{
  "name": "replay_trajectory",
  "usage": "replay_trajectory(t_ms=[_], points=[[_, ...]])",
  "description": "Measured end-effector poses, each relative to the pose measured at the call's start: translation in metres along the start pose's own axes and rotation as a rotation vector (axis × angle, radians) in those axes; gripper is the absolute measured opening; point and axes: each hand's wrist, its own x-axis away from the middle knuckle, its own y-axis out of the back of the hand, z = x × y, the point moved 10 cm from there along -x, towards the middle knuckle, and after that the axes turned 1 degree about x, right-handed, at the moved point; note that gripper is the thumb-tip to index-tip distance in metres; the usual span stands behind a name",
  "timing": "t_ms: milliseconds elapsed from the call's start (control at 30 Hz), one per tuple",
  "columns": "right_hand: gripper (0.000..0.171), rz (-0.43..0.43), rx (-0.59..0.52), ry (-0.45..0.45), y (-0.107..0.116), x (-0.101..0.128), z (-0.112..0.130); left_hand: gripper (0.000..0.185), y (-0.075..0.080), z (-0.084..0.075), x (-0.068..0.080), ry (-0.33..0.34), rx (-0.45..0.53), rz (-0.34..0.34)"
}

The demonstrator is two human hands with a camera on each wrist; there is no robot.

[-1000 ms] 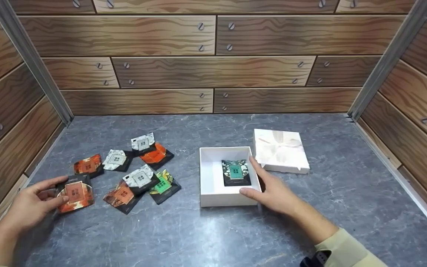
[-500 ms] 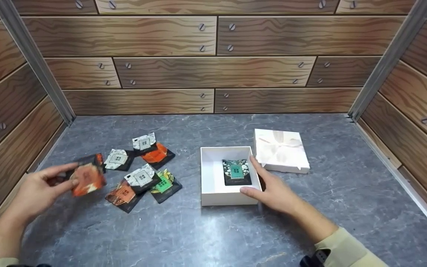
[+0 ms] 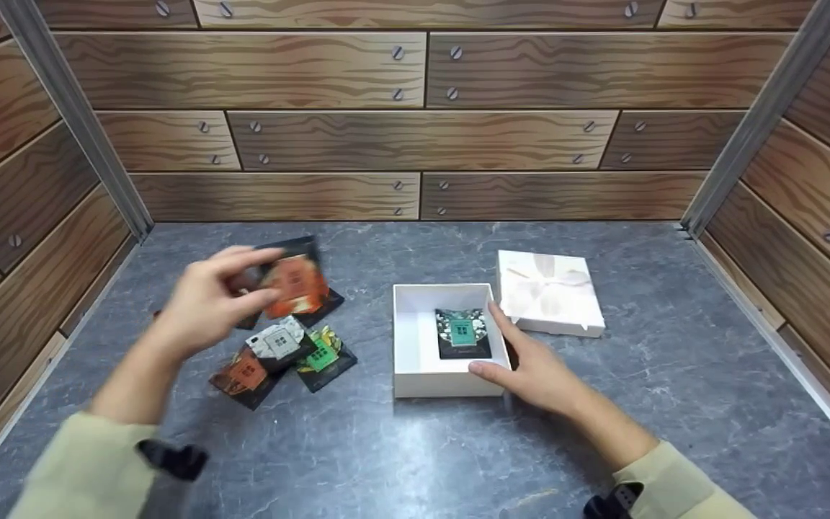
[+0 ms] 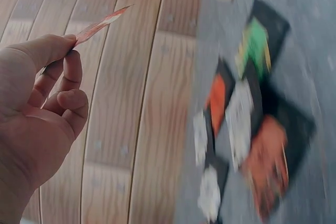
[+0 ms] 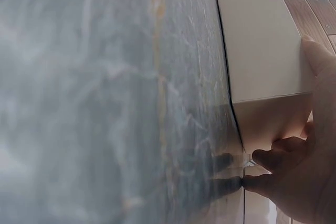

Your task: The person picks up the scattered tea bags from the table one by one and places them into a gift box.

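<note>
My left hand [image 3: 199, 306] pinches a flat orange-and-black packet [image 3: 296, 285] between thumb and fingers, raised over other packets at the left. The left wrist view shows this packet [image 4: 100, 27] nearly edge-on at the fingertips. My right hand [image 3: 530, 367] holds the right side of an uncovered white box [image 3: 447, 386], thumb at the near rim and index finger along the side rim. In the right wrist view, its other fingers [image 5: 286, 150] bend against the box's outer wall. A dark packet with a teal label [image 3: 462, 334] lies inside the box, towards its right side.
A white lid with a ribbon bow [image 3: 552, 292] lies behind and right of the box. Below the left hand are a white-and-black packet [image 3: 278, 340], a green one [image 3: 323, 353] and a brown-orange one [image 3: 246, 373]. Others are partly hidden by that hand. Wood-patterned walls enclose the table.
My left hand has lifted the orange-and-black packet from the far left and carried it right and away from me, over the rear packets. The right hand and box have stayed put.
</note>
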Motion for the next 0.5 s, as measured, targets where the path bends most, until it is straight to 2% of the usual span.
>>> replay_trajectory(t_ms=[100,267,333,500], points=[[0.103,0.000,0.006,0.005,0.000,0.000,0.001,0.054,-0.026,-0.012,-0.016,-0.013,0.058,0.045],[0.103,0.004,0.008,-0.001,0.000,-0.001,0.001,0.058,-0.079,-0.028,-0.043,-0.005,0.143,0.142],[0.103,0.005,0.008,-0.003,0.000,-0.001,0.001,0.059,-0.099,-0.030,-0.051,0.012,0.175,0.175],[0.103,0.006,0.015,-0.001,0.000,0.000,0.000,0.059,-0.137,-0.029,-0.061,0.059,0.204,0.218]])
